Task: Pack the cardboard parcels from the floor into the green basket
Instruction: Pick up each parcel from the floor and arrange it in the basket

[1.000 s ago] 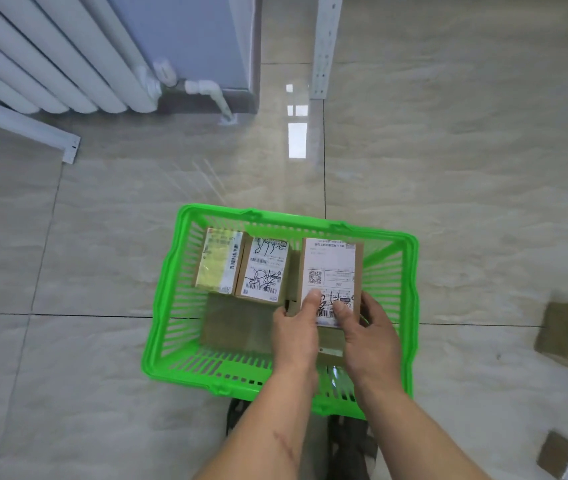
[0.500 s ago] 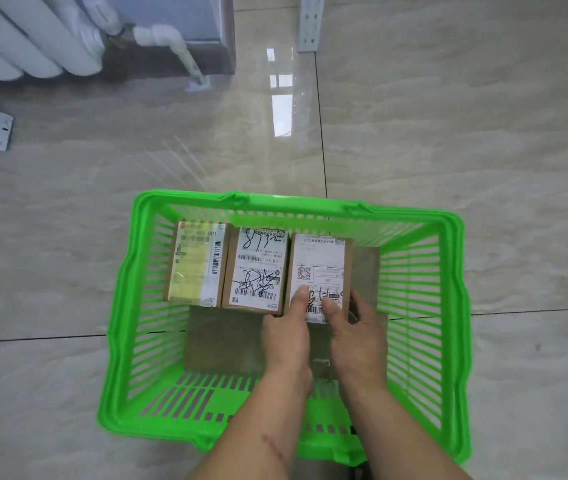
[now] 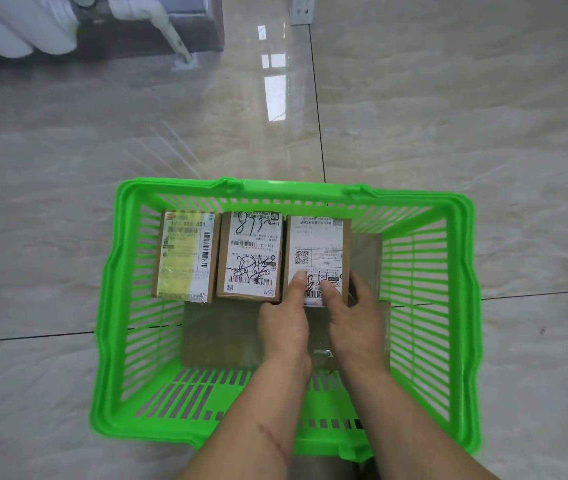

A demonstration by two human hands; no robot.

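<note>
On the glossy tiled floor (image 3: pixel 414 116) sits the green basket (image 3: pixel 462 306); left hand (image 3: pixel 284 327) and right hand (image 3: pixel 355 317) both grip the third parcel (image 3: pixel 317 244), thumbs on its label, seating it snug beside two parcels (image 3: pixel 220 254) to save room

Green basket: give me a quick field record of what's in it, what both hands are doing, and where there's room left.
basket: green basket, on tiled floor
row at far wall: three parcels side by side, labels up: yellow-label parcel, scribbled-label parcel, QR-label parcel
left hand: thumb on QR-label parcel's near edge
right hand: holds the same parcel's near right corner
under the row: flat brown parcel
room left: near half, and right of the QR-label parcel
</note>
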